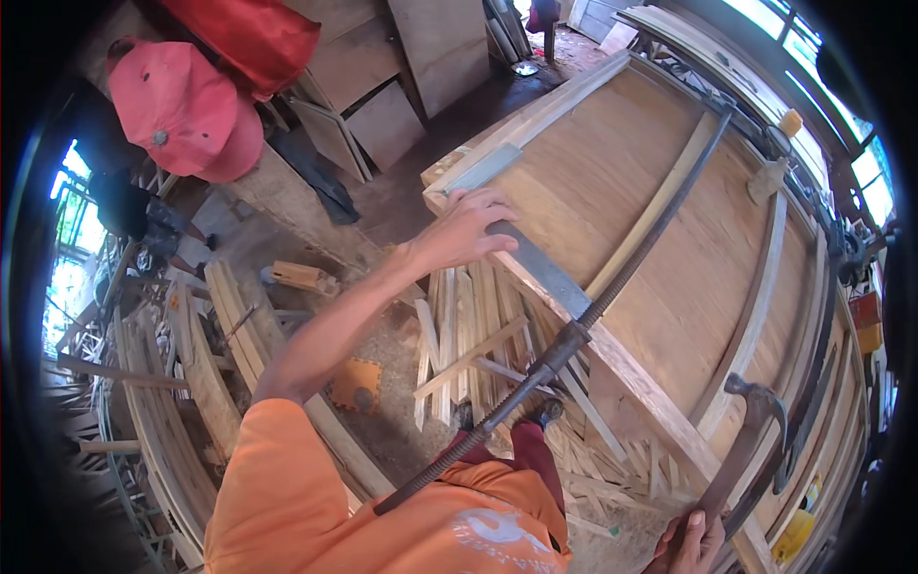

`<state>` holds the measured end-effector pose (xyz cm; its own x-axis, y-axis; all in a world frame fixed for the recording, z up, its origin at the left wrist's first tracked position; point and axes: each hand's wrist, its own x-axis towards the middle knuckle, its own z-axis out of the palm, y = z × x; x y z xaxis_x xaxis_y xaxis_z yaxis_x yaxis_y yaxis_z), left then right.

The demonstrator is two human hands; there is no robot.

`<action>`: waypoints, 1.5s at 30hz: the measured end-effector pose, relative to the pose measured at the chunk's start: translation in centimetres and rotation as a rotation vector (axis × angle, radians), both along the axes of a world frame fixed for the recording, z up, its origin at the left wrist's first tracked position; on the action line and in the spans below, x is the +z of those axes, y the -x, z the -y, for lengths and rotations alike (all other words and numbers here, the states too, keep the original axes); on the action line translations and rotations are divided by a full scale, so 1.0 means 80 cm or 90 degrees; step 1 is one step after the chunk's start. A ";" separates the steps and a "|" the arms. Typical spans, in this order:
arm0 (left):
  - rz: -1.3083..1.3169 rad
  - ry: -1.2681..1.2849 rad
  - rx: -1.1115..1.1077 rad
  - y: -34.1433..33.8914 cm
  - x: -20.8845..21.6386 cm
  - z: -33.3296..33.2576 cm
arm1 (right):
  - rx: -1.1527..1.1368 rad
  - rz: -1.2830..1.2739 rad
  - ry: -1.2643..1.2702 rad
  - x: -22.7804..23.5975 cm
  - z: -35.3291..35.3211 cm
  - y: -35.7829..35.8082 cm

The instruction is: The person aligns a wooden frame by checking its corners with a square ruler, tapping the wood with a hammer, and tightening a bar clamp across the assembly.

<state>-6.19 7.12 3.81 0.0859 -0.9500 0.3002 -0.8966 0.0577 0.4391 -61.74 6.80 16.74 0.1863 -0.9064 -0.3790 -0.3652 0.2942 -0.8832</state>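
Note:
My left hand [464, 232] grips the corner of a metal carpenter's square [547, 271], its fingers curled over it. The square lies along the near left corner of a large wooden frame with a plywood panel [564, 177]. Low on the right, my right hand [690, 543] is wrapped around the handle of a claw hammer [738, 457], whose head points up and away beside the frame's near rail. A long bar clamp with a threaded screw [550, 364] runs across the panel, its near end reaching my shirt.
Stacked wood strips [473, 335] lie on the floor below the frame, with long boards [244, 325] at the left. A pink cap [186, 115] and a red cloth [253, 43] are at the upper left. Wooden rails [760, 306] cross the right side of the panel.

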 end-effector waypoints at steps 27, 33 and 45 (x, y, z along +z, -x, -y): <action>-0.034 0.086 0.274 -0.080 -0.036 0.056 | 0.128 0.036 -0.045 -0.058 0.017 -0.011; 0.008 0.023 0.327 -0.069 -0.032 0.054 | 0.140 0.042 -0.043 -0.067 0.041 -0.002; 0.038 -0.058 0.410 -0.053 -0.022 0.061 | 0.118 0.089 -0.099 -0.079 0.095 0.020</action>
